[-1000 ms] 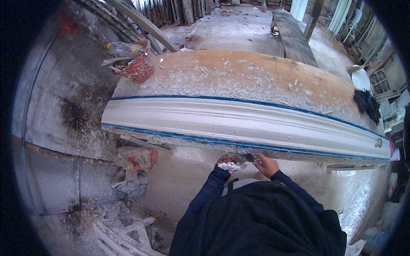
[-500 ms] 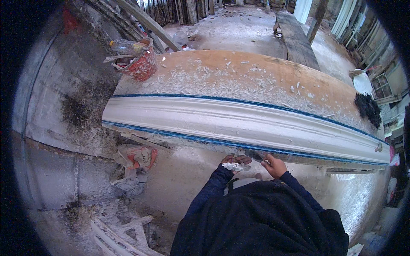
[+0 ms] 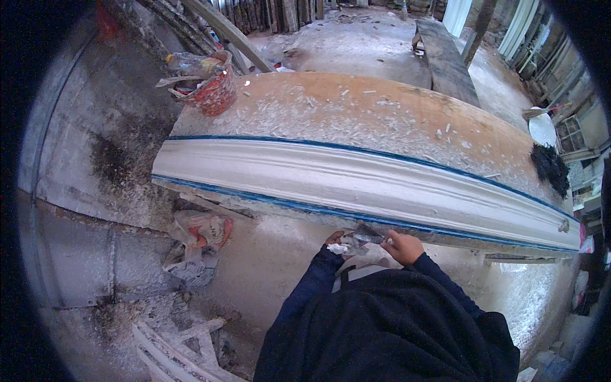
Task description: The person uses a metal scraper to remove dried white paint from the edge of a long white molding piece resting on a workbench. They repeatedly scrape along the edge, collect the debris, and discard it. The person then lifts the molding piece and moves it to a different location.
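Two bare hands meet at the lower centre of the frame, in front of a long white moulding [image 3: 356, 179] with blue edges that runs across the middle of the picture on a wooden table [image 3: 407, 105]. The right hand [image 3: 405, 247] has its grip pinched on a dark, flat-bladed tool [image 3: 367, 233], which points left over the left hand [image 3: 333, 239]. White pasty material [image 3: 337, 249] sits at the left hand; the blade hides most of its fingers, so whether that grip is curled or spread cannot be told.

The likeliest trouble is a slip: the blade lies so close to the left fingers that a twist of the right wrist could nick them. The material looks soft and sits near the palm's edge, so a tilt might drop it to the floor. Loose pale flakes [image 3: 280, 118], strewn along the table above the moulding, could stick to its smooth face if swept downward. A red bucket [image 3: 216, 95], upper left, stands near the table's corner, where a bump might tip it.
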`<state>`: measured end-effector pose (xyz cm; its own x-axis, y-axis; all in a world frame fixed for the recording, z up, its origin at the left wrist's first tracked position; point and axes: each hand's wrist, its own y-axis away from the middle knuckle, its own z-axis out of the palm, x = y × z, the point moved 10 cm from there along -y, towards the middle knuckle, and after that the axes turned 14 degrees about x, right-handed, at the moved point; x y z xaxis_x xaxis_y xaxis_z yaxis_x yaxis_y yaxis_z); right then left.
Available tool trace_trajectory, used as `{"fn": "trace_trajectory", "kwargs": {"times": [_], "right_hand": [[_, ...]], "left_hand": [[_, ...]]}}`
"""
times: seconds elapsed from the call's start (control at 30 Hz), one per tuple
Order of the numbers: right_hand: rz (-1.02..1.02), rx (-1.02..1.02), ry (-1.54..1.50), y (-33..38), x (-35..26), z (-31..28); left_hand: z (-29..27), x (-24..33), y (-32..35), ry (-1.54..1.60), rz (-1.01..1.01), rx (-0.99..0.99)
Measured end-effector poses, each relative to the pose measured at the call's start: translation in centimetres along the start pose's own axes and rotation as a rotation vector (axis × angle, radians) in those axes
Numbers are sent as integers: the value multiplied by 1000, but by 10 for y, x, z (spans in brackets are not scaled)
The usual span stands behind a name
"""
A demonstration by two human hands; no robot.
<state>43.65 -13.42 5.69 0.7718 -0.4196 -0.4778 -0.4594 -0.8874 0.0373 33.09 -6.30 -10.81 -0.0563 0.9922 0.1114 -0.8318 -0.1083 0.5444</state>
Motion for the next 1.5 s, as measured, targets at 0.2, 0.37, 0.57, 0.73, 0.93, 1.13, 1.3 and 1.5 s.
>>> {"fn": "trace_trajectory", "kwargs": {"times": [0.2, 0.37, 0.57, 0.73, 0.93, 1.13, 1.3, 1.5], "right_hand": [[-87, 47, 93, -8, -8, 8], [-62, 85, 19, 2, 1, -4], [-39, 192, 48, -6, -6, 17], [-14, 192, 33, -14, -19, 23], [-64, 170, 41, -18, -28, 33], [-73, 174, 33, -9, -34, 42], [14, 186, 36, -19, -39, 51], [-1, 205, 1, -26, -53, 49]], "left_hand": [[-21, 9, 14, 536, -120, 118], [-14, 23, 18, 463, -141, 44], [-22, 22, 20, 455, -100, 254], [-15, 25, 28, 462, -132, 218], [0, 15, 33, 1102, -808, -64], [-29, 41, 9, -176, 36, -193], [-42, 40, 3, -44, -89, 85], [-12, 41, 27, 91, -134, -33]]}}
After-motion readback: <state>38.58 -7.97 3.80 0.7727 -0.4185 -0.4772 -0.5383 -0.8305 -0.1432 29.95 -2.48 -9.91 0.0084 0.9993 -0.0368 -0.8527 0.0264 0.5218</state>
